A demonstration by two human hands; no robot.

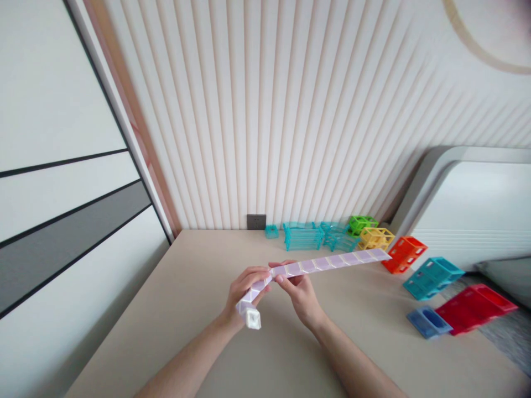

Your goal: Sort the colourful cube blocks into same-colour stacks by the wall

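Both hands hold a long purple-and-white snake puzzle [327,261] above the beige table [194,265]. My left hand [244,290] is closed round its near end, where the segments bend down toward me and end in a white square face. My right hand [301,293] pinches the puzzle just beside the bend. From there the rest of the puzzle runs straight out to the right, past the hands, toward the coloured blocks.
Along the back and right of the table lie hollow plastic blocks: teal ones [302,236], a green one [362,223], a yellow one [376,237], an orange one [404,253], a turquoise one [432,276], a blue one [428,321], a red one [477,307]. A wall socket [256,221] sits at table level. A bed headboard [473,204] stands at right.
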